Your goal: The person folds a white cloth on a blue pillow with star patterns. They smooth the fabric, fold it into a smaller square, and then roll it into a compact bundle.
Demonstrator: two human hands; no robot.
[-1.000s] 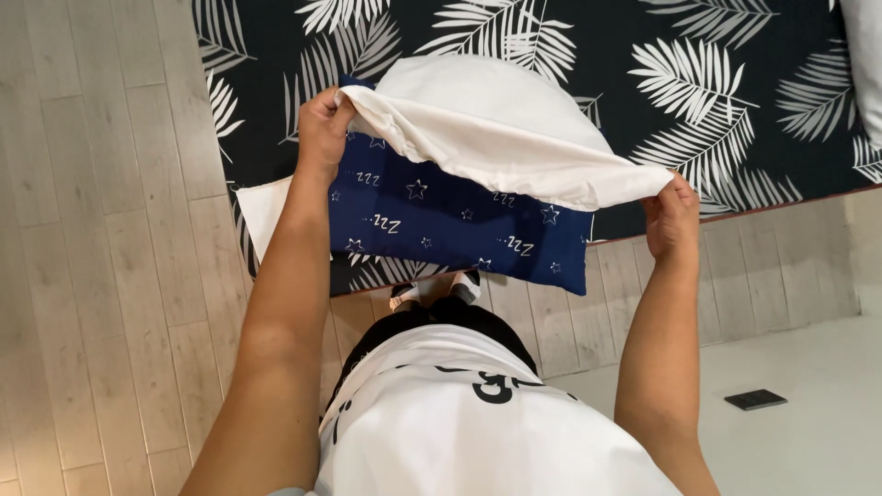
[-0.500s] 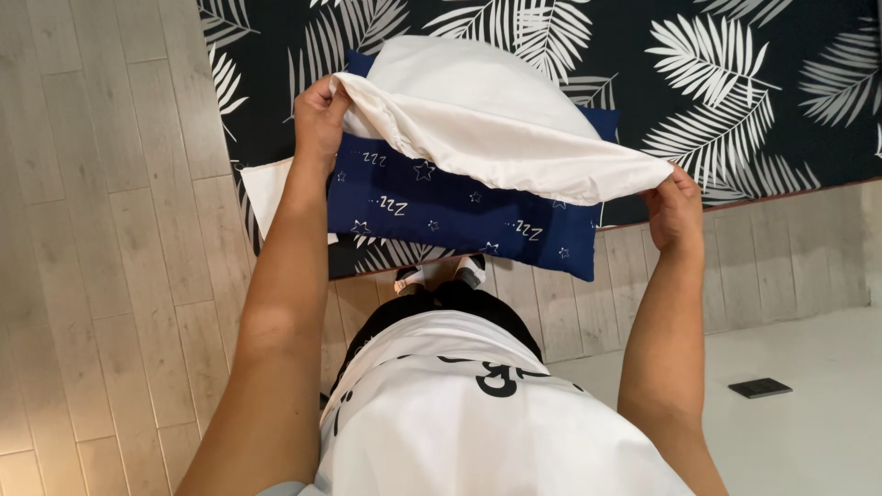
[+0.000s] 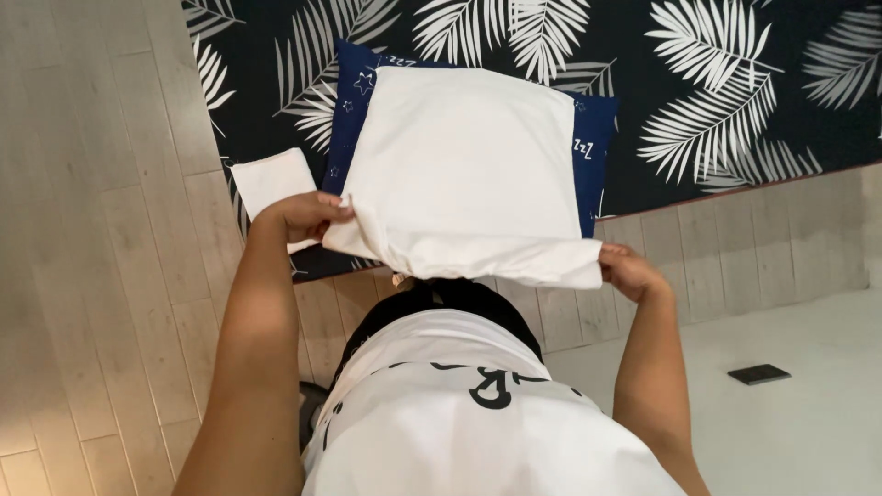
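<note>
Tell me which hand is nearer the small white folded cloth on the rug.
Left. The left hand grips the white pillow corner right beside the small white folded cloth; the right hand holds the opposite corner, far across.

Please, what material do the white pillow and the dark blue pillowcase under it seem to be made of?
The white square pillow, held by the left hand and the right hand, looks like matte woven cotton: soft creases, no shine. The dark blue star-printed pillowcase also looks like matte printed fabric, probably cotton; the exact fibre cannot be told.
</note>
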